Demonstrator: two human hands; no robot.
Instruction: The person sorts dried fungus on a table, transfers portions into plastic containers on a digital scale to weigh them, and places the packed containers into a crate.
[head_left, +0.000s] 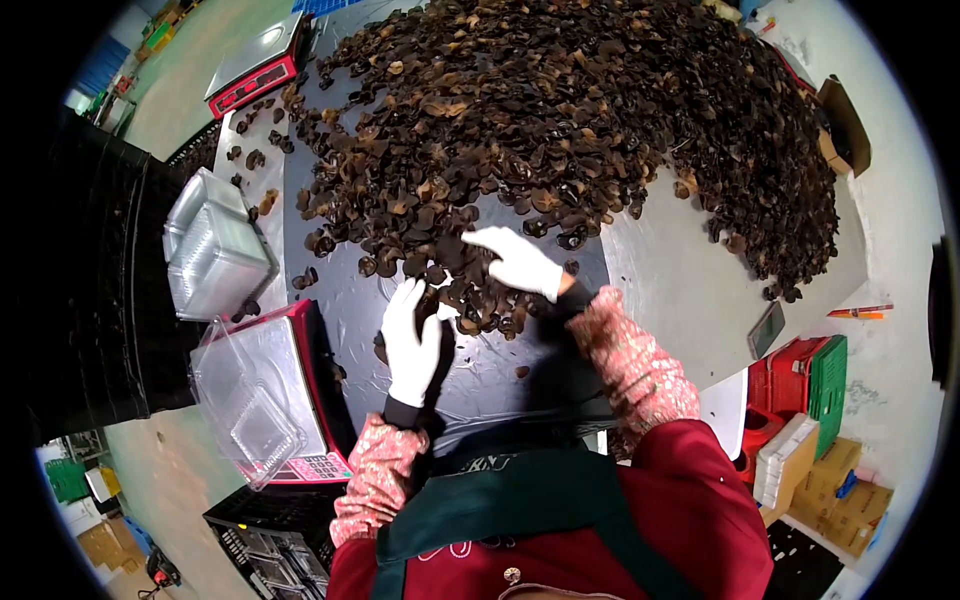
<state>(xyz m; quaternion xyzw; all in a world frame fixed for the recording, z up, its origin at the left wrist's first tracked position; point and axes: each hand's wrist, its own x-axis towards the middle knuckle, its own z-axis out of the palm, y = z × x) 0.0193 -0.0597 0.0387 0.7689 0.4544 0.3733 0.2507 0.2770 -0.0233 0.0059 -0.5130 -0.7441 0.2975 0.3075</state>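
Observation:
A big heap of dark brown wood ear mushrooms [500,90] covers the far part of the table, with a smaller cluster of mushrooms [485,300] in front of it. My left hand [412,345], in a white glove, rests at the left edge of this cluster, fingers stretched and thumb apart. From the right, my right hand [520,263], also gloved, reaches over the cluster with its fingers extended and touching mushrooms. I see nothing gripped in either hand, though some mushrooms under the fingertips are partly hidden.
Left of me, an open clear plastic box [262,425] sits on a red scale [315,375]. Stacked clear boxes [220,255] stand beyond it, and another scale [258,75] at the far left. A phone [767,330] lies near the right edge, above red and green crates [790,380].

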